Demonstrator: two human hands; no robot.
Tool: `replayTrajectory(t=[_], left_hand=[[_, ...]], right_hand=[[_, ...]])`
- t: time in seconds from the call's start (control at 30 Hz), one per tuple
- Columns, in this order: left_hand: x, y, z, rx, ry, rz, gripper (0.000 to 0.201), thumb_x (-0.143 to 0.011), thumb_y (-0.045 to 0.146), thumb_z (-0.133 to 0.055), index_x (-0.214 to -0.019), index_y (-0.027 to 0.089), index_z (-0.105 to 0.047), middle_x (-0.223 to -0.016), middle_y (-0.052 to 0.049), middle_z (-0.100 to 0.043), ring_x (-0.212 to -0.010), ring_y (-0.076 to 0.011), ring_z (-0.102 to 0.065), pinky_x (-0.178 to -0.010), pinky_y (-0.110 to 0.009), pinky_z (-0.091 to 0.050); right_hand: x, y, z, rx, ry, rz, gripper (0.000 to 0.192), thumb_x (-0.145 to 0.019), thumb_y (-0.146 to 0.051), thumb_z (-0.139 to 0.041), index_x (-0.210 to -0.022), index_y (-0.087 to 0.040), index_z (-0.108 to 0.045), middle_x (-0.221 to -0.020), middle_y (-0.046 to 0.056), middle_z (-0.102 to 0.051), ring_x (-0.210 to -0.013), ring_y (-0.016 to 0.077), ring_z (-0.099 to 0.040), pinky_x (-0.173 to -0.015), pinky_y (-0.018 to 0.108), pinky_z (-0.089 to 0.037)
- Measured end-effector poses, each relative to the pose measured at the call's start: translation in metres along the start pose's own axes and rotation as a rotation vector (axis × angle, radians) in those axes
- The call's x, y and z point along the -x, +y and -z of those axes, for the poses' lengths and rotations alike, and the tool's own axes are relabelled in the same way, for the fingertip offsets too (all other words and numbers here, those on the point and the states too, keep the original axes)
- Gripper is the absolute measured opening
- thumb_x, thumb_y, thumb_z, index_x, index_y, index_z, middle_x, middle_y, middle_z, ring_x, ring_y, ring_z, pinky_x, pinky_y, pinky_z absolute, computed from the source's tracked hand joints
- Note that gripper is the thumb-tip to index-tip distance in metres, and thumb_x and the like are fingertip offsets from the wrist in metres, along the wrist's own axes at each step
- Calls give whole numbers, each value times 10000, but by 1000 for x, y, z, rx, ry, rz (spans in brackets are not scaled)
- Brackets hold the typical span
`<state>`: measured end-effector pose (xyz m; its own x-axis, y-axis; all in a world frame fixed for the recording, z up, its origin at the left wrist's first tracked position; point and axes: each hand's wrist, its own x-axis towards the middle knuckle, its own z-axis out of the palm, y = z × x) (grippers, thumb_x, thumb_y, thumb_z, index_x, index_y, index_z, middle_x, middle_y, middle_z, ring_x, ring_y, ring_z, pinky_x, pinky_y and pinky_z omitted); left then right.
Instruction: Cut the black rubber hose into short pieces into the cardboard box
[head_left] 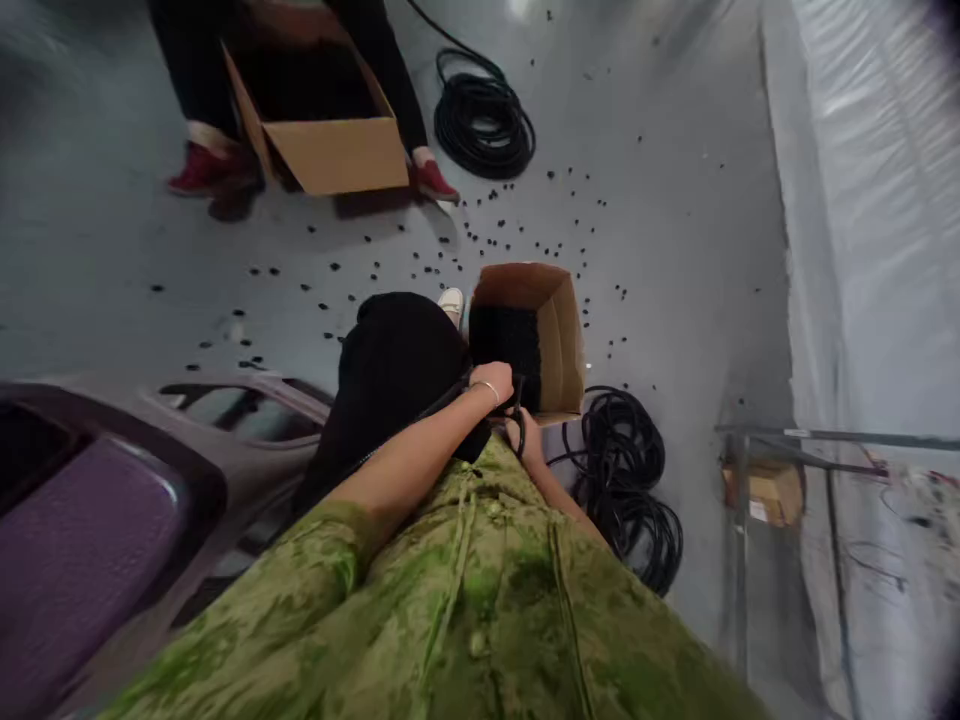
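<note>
My left hand, with a thin bracelet at the wrist, is closed at the near edge of a cardboard box. A thin black hose runs along my forearm into it. Just below and to the right, my right hand is closed round scissors with dark looped handles. Their blades point toward the box, though their tips are hard to see. Inside the open box lies a mass of small black pieces. Both hands are close together, over my lap.
Coiled black hose lies right of my box, and another coil farther off. Small black pieces are scattered over the grey floor. Opposite, a person in red shoes has a cardboard box between their legs. A purple-seated chair stands left.
</note>
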<state>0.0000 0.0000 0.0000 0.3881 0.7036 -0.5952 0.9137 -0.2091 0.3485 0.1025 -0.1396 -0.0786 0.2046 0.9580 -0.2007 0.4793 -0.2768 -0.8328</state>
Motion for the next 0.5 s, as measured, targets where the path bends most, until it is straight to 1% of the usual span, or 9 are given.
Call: replayTrajectory(t=[0.2,0.27,0.37,0.5], left_hand=[[-1,0,0,-8,-9,-8,302,-863,211,-503,-1102,138,-674,-1145,-154,-688,-1065,-242,-648,-885,-298,-507],[-1,0,0,-15,-18,-13,298,-863,209,-502,-1098,143,-674,-1143,-151,-689,-1077,-237,-642,-892,-292,-501],[-1,0,0,-15,-21,-12,302,-870,218,-494,-1103,141,-671,-1143,-151,-689,-1071,-238,-644,-886,-292,-503],[0,0,0,-18,-15,-17,302,-874,228,-493,-1104,140,-668,-1140,-151,-690,-1068,-239,-646,-884,-293,-506]], right_hand=[[-1,4,-6,33,60,-67,269,-736,-334,-433,-868,-188,-616,-825,48,-676,-781,200,-622,-755,283,-470],[-1,6,-9,32,79,-65,273,-723,-314,-424,-864,-191,-623,-801,39,-673,-751,189,-613,-734,272,-466],[-2,7,-11,36,82,-55,279,-708,-299,-425,-865,-192,-630,-771,27,-663,-697,174,-588,-702,262,-453],[-4,6,-11,45,86,-84,264,-683,-286,-442,-843,-193,-631,-701,9,-633,-629,157,-551,-656,252,-428]])
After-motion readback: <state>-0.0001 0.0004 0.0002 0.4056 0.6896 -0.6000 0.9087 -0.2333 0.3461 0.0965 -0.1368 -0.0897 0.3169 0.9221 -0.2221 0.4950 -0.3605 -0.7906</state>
